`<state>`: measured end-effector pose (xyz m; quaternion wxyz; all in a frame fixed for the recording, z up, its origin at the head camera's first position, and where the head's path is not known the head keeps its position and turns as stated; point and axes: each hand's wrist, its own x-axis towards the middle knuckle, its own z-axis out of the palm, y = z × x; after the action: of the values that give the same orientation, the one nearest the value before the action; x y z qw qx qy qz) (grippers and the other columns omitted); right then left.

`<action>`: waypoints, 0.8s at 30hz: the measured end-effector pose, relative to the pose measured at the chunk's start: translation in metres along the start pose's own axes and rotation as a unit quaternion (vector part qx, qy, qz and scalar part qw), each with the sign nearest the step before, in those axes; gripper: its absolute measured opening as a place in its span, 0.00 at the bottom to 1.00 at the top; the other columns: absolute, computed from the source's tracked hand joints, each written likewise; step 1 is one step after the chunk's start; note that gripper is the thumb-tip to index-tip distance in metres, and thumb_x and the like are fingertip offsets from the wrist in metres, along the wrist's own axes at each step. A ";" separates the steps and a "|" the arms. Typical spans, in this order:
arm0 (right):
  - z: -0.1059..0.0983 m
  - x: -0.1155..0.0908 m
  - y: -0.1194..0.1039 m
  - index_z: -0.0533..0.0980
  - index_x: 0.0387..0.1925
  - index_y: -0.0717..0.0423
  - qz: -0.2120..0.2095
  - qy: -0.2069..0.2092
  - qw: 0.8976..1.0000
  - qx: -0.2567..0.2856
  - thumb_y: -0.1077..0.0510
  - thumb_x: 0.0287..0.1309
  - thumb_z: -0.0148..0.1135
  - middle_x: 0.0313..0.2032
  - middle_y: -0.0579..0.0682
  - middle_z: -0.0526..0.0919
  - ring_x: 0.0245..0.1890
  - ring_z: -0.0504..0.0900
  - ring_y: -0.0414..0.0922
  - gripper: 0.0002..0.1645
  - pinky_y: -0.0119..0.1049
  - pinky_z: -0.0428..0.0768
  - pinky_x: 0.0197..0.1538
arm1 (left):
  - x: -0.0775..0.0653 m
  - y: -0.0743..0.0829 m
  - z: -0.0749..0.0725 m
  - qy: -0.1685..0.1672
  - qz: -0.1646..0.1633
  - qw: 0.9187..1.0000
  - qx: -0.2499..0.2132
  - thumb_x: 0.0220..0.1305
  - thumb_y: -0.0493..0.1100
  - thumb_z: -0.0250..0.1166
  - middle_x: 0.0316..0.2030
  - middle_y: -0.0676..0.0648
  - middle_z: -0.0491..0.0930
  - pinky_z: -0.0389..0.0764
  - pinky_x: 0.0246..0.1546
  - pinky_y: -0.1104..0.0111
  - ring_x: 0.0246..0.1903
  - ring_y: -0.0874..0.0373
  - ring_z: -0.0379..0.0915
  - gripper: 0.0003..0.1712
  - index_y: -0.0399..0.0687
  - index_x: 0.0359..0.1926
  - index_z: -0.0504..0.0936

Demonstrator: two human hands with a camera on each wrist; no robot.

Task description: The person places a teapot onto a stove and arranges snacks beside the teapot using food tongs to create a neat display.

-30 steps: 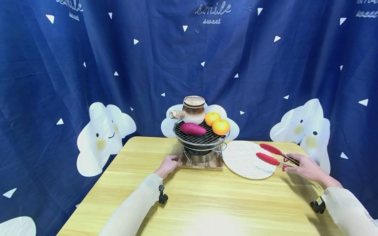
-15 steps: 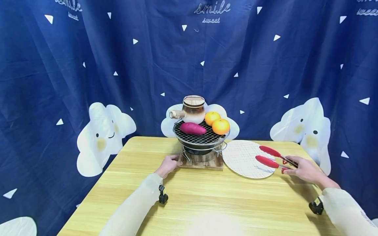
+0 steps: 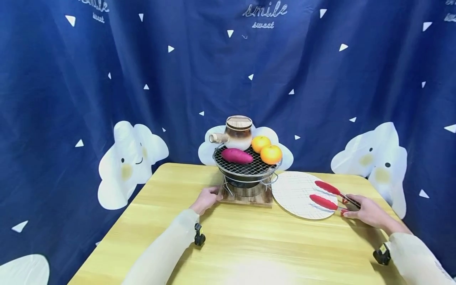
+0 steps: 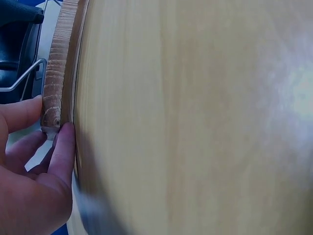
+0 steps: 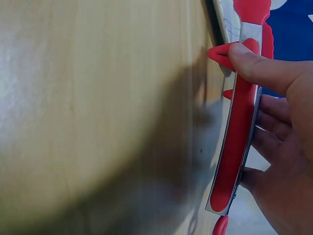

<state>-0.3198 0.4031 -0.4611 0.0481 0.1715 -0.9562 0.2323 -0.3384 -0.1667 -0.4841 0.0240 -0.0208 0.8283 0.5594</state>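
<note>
My left hand (image 3: 206, 200) pinches the near left corner of a brown wooden board (image 4: 56, 73); in the left wrist view the thumb lies on one face and fingers on the other. On that board stands a black round tabletop grill (image 3: 236, 169) with a wire mesh top. The mesh bears a purple sweet potato (image 3: 236, 156), two oranges (image 3: 271, 154) and a lidded clay teapot (image 3: 239, 136) with a side handle. My right hand (image 3: 370, 211) holds red-tipped tongs (image 5: 237, 142) between thumb and fingers. Their red tips are spread apart above a round white plate (image 3: 292, 194).
The light wooden table (image 3: 228, 233) carries everything. The white plate, marked with thin grid lines, lies just right of the board. Close behind the table's back edge hangs a blue curtain (image 3: 192, 87) with white clouds and triangles.
The head view has turned slightly, so the scene sits a little further right. Both hands keep their holds; the tongs and the food on the grill show hardly any change.
</note>
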 end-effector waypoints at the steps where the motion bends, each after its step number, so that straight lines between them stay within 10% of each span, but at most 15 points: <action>1: 0.000 -0.001 0.001 0.69 0.62 0.76 0.005 -0.003 1.000 0.001 0.48 0.48 0.79 0.56 0.76 0.77 0.55 0.75 0.70 0.49 0.61 0.74 0.53 | 0.001 0.001 0.001 -0.002 0.005 1.000 0.004 0.61 0.34 0.66 0.63 0.33 0.76 0.84 0.49 0.60 0.44 0.51 0.81 0.34 0.36 0.69 0.72; 12: 0.004 0.005 -0.003 0.67 0.66 0.73 0.005 -0.020 1.000 0.020 0.47 0.50 0.78 0.59 0.75 0.75 0.58 0.73 0.71 0.51 0.67 0.70 0.57 | 0.003 -0.004 0.001 -0.001 0.005 1.000 0.018 0.61 0.35 0.66 0.66 0.34 0.73 0.78 0.61 0.53 0.60 0.42 0.74 0.33 0.37 0.68 0.73; 24: 0.007 0.009 -0.005 0.64 0.68 0.74 0.012 -0.019 0.999 0.030 0.48 0.50 0.77 0.62 0.77 0.72 0.62 0.69 0.74 0.53 0.69 0.68 0.59 | 0.006 -0.006 0.000 -0.013 0.009 1.000 0.007 0.60 0.34 0.67 0.63 0.32 0.75 0.83 0.51 0.57 0.43 0.51 0.82 0.35 0.36 0.69 0.72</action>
<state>-0.3260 0.3928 -0.4638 0.0219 0.1656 -0.9516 0.2578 -0.3437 -0.1695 -0.4901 0.0298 -0.0064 0.8317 0.5544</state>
